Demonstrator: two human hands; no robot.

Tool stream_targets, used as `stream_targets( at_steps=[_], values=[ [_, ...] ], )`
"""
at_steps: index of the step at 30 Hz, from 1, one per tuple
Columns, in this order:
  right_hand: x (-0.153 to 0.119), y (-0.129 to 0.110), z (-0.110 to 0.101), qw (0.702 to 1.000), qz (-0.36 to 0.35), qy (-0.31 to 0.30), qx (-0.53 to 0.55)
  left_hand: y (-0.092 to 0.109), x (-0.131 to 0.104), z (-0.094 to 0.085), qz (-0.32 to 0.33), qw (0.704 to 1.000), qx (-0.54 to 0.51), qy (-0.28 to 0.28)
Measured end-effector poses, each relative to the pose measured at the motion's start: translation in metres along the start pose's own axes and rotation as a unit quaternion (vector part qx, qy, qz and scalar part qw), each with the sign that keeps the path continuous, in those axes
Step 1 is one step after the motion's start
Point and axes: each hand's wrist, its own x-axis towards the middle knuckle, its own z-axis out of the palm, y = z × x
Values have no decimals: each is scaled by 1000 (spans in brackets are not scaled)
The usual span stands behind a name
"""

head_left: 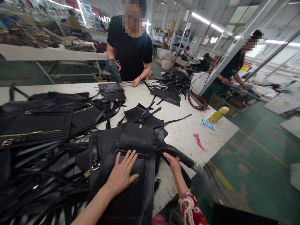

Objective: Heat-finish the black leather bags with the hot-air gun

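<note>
My left hand (123,173) lies flat with its fingers spread on a black leather bag panel (133,193). The panel has a slit pocket near its top and a flap (138,136) with a small gold clasp above that. At the panel's right edge is my right hand (172,161), beside a thick black tubular handle (182,156); its fingers are partly hidden, and whether it grips anything is unclear. A gold-buckled strap (95,156) lies left of my left hand.
Black bag pieces and straps (42,125) pile up at the left. Across the white table (185,137), a person (131,53) holds a heat gun (114,72). Pink snips (199,142), a yellow can (218,114) and brown straps (197,100) lie at the right.
</note>
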Motion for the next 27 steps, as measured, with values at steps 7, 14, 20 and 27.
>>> stream_targets(
  at_steps=[7,14,20,27],
  values=[
    [-54,-20,39,963,-97,-245,-66,0,0,7,-4,1000,1,20],
    [-77,-26,28,939,-209,-221,-158,2,-8,6,-28,999,-1,40],
    [-67,-17,64,946,-258,-151,-127,8,-7,7,-35,998,-39,47],
    [-48,-60,80,951,-290,-55,-96,-33,-12,-14,-365,880,-221,207]
  ],
)
